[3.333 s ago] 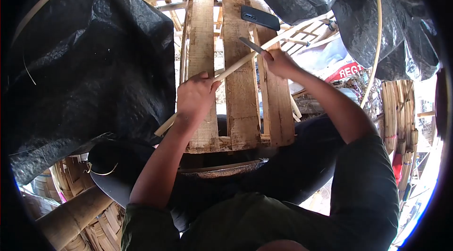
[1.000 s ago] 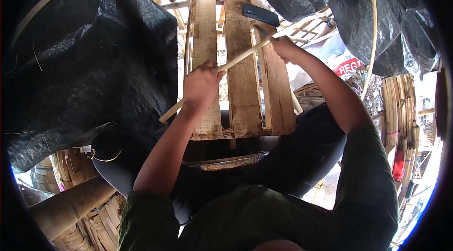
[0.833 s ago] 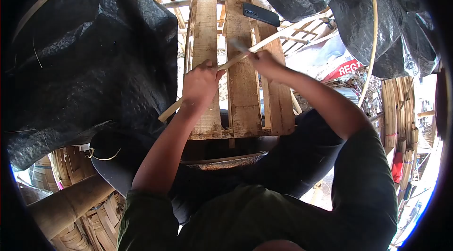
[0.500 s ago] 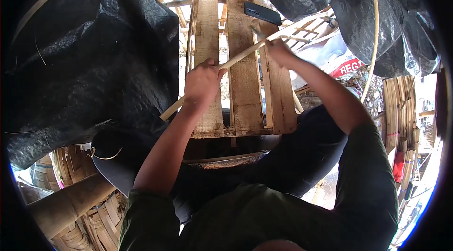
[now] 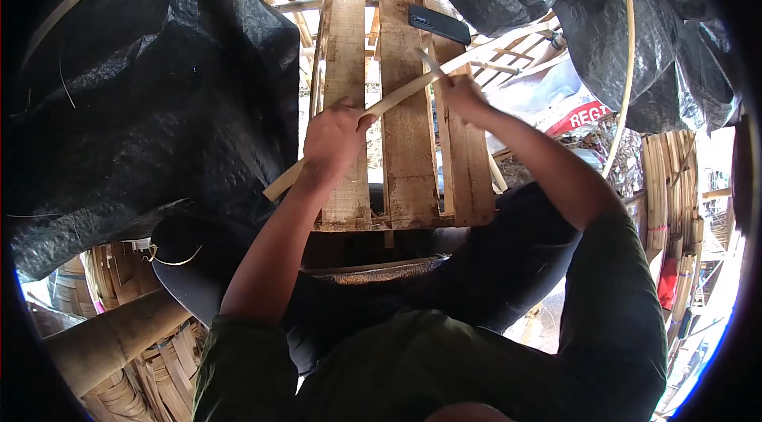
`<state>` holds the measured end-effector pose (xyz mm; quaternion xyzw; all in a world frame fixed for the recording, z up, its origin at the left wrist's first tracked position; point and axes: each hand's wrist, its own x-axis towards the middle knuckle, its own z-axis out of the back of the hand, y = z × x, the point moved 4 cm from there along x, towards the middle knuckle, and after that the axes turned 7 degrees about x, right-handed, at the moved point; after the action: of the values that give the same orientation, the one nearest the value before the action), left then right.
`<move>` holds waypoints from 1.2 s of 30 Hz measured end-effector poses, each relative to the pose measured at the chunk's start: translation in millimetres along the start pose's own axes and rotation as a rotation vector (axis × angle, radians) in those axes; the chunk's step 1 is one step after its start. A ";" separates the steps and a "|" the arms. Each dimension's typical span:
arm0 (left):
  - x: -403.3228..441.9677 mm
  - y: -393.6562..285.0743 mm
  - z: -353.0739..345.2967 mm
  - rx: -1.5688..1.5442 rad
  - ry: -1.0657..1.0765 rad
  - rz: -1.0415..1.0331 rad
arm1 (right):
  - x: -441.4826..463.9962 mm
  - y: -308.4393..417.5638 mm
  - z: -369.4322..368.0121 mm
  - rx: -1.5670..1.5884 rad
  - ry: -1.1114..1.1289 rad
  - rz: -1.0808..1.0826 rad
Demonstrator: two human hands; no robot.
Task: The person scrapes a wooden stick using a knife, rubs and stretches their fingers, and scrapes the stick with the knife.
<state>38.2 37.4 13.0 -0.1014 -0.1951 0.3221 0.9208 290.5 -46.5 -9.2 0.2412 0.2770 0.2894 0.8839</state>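
My left hand (image 5: 336,136) is closed around a long pale bamboo strip (image 5: 406,93), pressing it over the slats of a wooden bench (image 5: 410,184). The strip slants from the lower left up to the far right. My right hand (image 5: 463,98) grips a knife (image 5: 431,63) whose blade lies against the strip, tip pointing away from me. The knife's handle is mostly hidden in my fingers.
A dark phone (image 5: 440,24) lies at the bench's far end. Black plastic sheeting (image 5: 159,120) hangs on the left and overhead. Split bamboo bundles (image 5: 665,192) stand at the right. A thick bamboo pole (image 5: 119,342) lies at lower left.
My right hand and the knife have shifted slightly left and nearer to me along the strip. My left hand keeps its grip, with only a small shift in the view.
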 end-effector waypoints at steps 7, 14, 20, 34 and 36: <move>1.2 3.6 -6.8 -0.004 -0.019 -0.027 | 42.3 -15.5 27.0 -0.019 0.041 -0.036; 1.2 4.3 -5.7 0.012 0.021 -0.009 | 5.9 10.5 2.9 -0.085 0.179 0.074; 1.6 2.3 -3.3 -0.016 0.062 0.035 | 28.1 -13.9 13.5 0.002 0.032 -0.028; 3.2 4.4 -4.5 -0.051 0.053 0.045 | -4.6 8.6 -2.4 0.031 0.289 -0.045; 2.9 4.6 -6.0 -0.062 0.070 0.052 | 33.3 -8.5 26.1 0.327 0.376 -0.104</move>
<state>40.3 42.5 7.0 -0.1462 -0.1700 0.3359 0.9148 332.7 -38.0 -6.8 0.3084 0.4918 0.2349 0.7796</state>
